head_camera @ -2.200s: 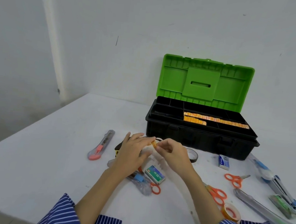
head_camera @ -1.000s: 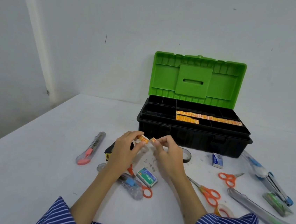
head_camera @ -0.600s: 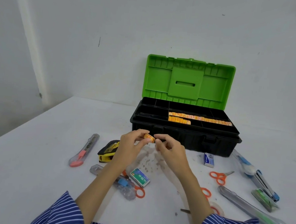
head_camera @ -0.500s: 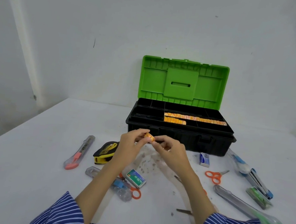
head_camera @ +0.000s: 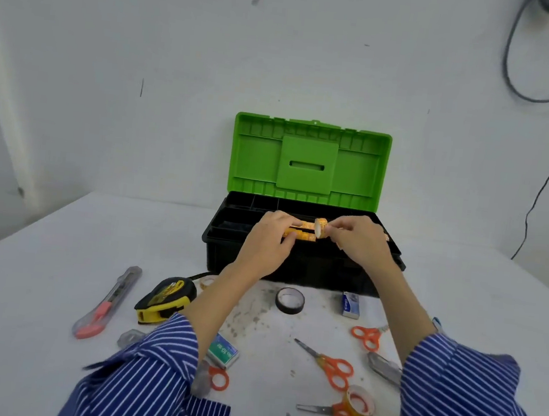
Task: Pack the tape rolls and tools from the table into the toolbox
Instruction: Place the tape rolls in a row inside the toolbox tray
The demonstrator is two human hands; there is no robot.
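Head cam view, and honestly the packing has barely started. Biggest thing first: the toolbox (head_camera: 297, 264) sits at 12 o'clock on the table (head_camera: 16, 333), green lid up. Its top tray holds what look like rows of small orange tape rolls, partly hidden by the hands.

Right hand (head_camera: 356, 241) pinches one small orange tape roll (head_camera: 320, 228) by its edge, above the tray. Left hand (head_camera: 271, 241) is curled with its fingertips at the row of rolls below; can't tell whether it actually grips one.

Plenty left on the table. Utility knife (head_camera: 109, 302) at 9 o'clock, yellow tape measure (head_camera: 165, 299) beside it. Orange scissors (head_camera: 326, 364) at 5 o'clock, another pair plus a clear tape roll (head_camera: 361, 401) below. Black tape roll (head_camera: 290, 300) is just in front of the box, staple box (head_camera: 222, 351) at 6 o'clock.

I'd say one tape type is nearly packed, with every tool still to go.
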